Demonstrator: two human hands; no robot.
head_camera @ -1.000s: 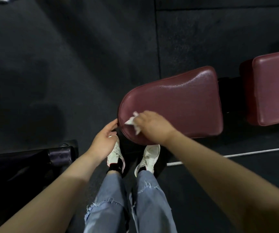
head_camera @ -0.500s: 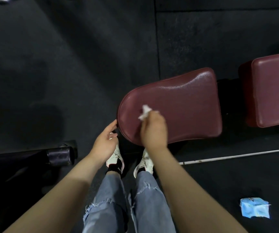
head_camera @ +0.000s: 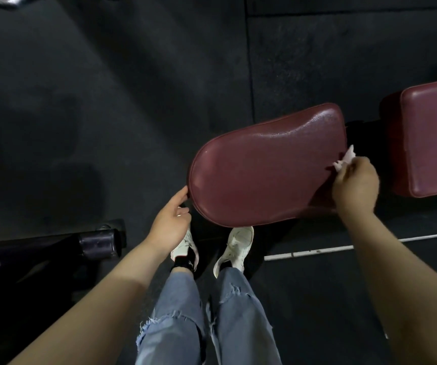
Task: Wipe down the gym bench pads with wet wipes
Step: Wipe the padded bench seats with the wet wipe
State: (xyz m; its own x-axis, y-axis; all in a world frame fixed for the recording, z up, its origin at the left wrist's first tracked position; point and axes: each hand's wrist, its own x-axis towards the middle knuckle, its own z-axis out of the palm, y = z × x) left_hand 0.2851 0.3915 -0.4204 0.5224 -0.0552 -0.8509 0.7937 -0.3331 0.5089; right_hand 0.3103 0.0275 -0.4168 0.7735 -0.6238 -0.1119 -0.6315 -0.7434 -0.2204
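A: Nearest?
B: Light blue ripped jeans (head_camera: pixel 183 312), white sneakers (head_camera: pixel 235 246) on dark rubber floor (head_camera: pixel 107 101).
A: Hands?
B: Left hand (head_camera: pixel 168 225), fingers relaxed, thumb touching rounded end of glossy maroon vinyl seat pad (head_camera: pixel 259 177). Right hand (head_camera: pixel 355 184) pinches crumpled white wet wipe (head_camera: pixel 345 160) at pad's far right edge.
A: Beyond?
B: Second maroon rectangular pad (head_camera: pixel 433 138), separate.
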